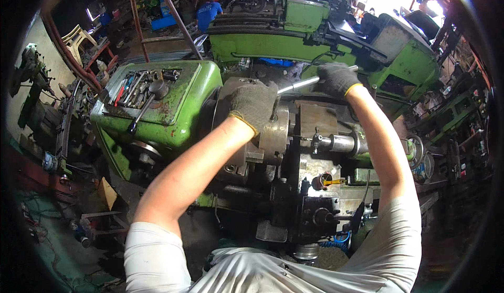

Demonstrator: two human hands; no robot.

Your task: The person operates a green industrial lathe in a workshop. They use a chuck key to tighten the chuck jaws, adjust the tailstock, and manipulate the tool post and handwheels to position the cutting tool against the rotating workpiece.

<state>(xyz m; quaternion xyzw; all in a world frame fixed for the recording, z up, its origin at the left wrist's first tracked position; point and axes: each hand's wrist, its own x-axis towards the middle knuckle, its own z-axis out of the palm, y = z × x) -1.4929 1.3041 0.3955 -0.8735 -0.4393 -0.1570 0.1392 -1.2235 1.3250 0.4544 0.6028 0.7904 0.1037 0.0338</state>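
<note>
My gloved left hand lies flat on the round steel chuck of the green lathe, fingers spread over its top. My gloved right hand, at two o'clock from the chuck, has its fingers closed around the shiny steel bar, which runs down into the chuck's top edge.

Daylight is blown out at one o'clock; the workshop is dimly lit elsewhere, edges are bent and vignetted black.
</note>
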